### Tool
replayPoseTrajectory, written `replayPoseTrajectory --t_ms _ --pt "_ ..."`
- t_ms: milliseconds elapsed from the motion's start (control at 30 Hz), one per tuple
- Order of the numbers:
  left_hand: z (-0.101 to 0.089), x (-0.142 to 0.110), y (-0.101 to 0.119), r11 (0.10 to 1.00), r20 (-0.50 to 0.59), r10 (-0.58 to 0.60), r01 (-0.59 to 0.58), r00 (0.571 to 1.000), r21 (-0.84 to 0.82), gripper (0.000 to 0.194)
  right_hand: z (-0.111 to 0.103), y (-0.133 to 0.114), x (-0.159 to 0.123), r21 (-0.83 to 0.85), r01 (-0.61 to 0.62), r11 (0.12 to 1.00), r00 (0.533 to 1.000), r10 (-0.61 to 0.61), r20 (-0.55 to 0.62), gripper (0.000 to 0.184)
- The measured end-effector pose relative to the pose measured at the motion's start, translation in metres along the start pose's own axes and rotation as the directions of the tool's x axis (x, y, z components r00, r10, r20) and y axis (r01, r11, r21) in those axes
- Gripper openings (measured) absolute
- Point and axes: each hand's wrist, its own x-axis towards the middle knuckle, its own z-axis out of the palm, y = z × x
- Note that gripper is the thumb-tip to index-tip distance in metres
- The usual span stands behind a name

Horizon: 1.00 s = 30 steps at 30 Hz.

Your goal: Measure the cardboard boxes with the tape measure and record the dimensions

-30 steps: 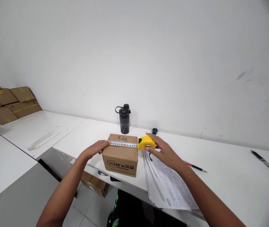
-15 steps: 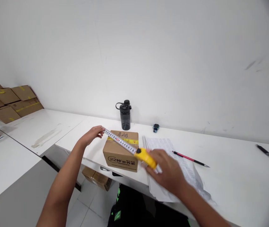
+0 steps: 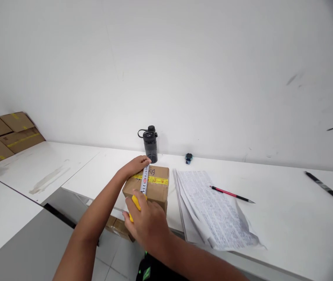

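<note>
A cardboard box (image 3: 159, 191) with yellow tape and handwriting on top sits near the desk's front edge. Across its top runs the white blade of a tape measure (image 3: 144, 180), lying from back to front. My left hand (image 3: 135, 166) pinches the blade's end at the box's far side. At the near side, my right hand (image 3: 149, 220) is closed around the yellow case, which its fingers partly cover. The box's front face is mostly hidden behind that hand.
Behind the box stands a dark bottle (image 3: 151, 144). Written sheets (image 3: 213, 210), a red-black pencil (image 3: 232, 194), a small watch (image 3: 188, 158) and a black pen (image 3: 327, 188) lie to the right. Several cartons (image 3: 20, 136) are stacked at the far left.
The tape blade has turned from a diagonal across the box to front-to-back, with a shorter length showing. My right hand moved left with the case; my left hand moved right.
</note>
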Motion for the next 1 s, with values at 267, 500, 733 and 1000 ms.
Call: replayPoseTrajectory --t_ms 267,500,733,1000 --pt "0.002 -0.008 -0.006 0.994 0.070 -0.009 0.016 0.997 -0.111 0.037 0.009 -0.001 0.008 -0.046 0.009 0.999 1.000 -0.010 -0.019 0.031" --pt "0.004 -0.011 -0.005 0.992 0.066 -0.005 0.013 0.998 -0.128 0.038 0.008 -0.001 0.005 -0.049 0.000 0.999 1.000 0.001 0.028 0.034" --pt "-0.007 -0.021 0.012 0.993 -0.193 0.107 -0.115 0.975 -0.029 0.034 -0.002 0.009 -0.008 -0.026 0.072 0.997 0.997 -0.072 -0.032 0.029" --pt "0.053 -0.134 0.071 0.979 -0.353 0.192 -0.201 0.916 0.009 0.029 -0.030 0.052 -0.098 0.243 -0.075 0.967 0.954 0.141 -0.265 0.068"
